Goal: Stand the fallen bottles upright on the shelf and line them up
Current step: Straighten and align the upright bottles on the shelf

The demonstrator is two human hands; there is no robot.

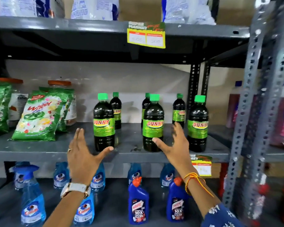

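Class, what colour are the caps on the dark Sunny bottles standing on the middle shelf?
Bright green caps, seen best in the head view.

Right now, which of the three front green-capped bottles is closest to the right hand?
The middle front bottle: the right hand has its thumb at the bottle's lower label. The left front bottle is nearer the left hand; the right front bottle stands apart.

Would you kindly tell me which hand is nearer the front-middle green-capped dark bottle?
Right. The right hand has its thumb at the front-middle green-capped dark bottle; the left hand is well to its left, beside another bottle.
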